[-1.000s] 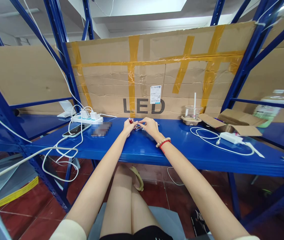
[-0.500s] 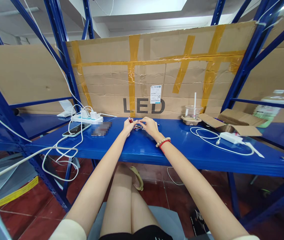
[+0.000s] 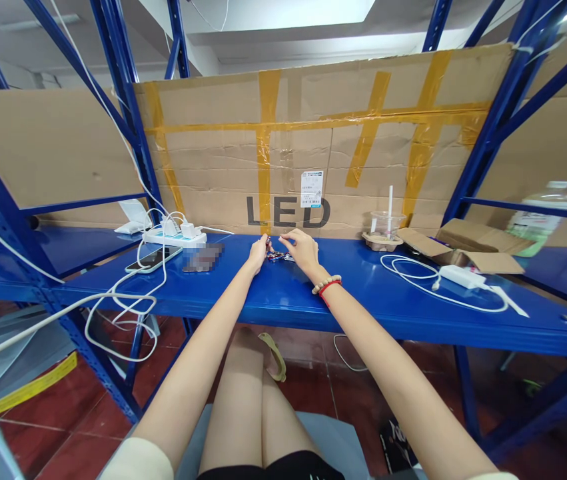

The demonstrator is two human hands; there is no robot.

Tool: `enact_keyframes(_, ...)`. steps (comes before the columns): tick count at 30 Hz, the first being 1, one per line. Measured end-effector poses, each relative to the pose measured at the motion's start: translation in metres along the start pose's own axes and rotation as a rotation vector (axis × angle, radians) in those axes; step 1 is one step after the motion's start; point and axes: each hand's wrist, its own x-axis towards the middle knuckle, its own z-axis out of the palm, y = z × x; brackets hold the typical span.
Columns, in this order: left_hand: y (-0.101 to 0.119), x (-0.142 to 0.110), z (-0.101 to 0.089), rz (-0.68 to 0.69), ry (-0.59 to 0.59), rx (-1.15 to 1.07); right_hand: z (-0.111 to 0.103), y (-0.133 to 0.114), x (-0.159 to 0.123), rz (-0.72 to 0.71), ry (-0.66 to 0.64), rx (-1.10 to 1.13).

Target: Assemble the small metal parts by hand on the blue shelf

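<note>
Your two bare arms reach forward over a blue metal shelf; your left hand is curled nearly closed, its fingertips pinched on a small dark item, too small to make out; your right hand, with a beaded bracelet and a red cord at the wrist, is just beside it, thumb and forefinger bent close together, though whether they hold anything you cannot be told for certain; the hands are slightly apart.

Small shiny pieces lie on the shelf between and below your fingers; to the left are a phone and a white power strip with cables; to the right are a clear cup with a straw, an open cardboard box and a coiled white cable; taped cardboard marked LED stands behind.
</note>
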Motion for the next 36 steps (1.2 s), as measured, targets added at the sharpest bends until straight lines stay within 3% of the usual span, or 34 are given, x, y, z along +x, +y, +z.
enact_keyframes(9,0.003,-0.004,0.003,0.05,-0.058,0.009,-0.004,-0.005,-0.001,-0.009,-0.042,0.003)
enact_keyframes(24,0.0,-0.002,0.002,0.093,-0.039,0.025,0.0,-0.002,-0.001,-0.033,-0.075,0.021)
enact_keyframes(36,-0.013,0.008,0.0,0.13,-0.055,0.057,0.003,0.0,-0.001,-0.035,-0.134,0.057)
